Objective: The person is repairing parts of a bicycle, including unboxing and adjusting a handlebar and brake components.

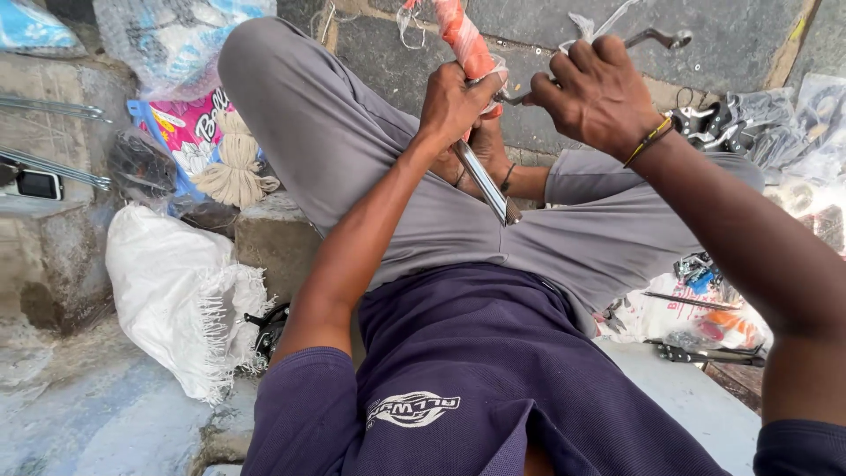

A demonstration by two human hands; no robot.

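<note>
I sit with grey trousers (352, 150) and a dark purple shirt, knees bent. My left hand (454, 101) grips an orange-red wrapped tube (463, 35) with a bare steel shaft (485, 181) sticking out below the fist toward my lap. My right hand (599, 88) is closed around a thin metal tool (656, 37) whose bent end shows past the knuckles; its other end meets the wrapped tube near my left fist. Clear plastic wrapping hangs loose around both. A thread band circles my right wrist.
A white woven sack (176, 291) lies at left, with a pink printed bag (185, 128) and a bundle of twine (233, 167) above it. Chrome parts in plastic (731, 123) are piled at right, more packets (705, 317) lower right. Stone paving lies ahead.
</note>
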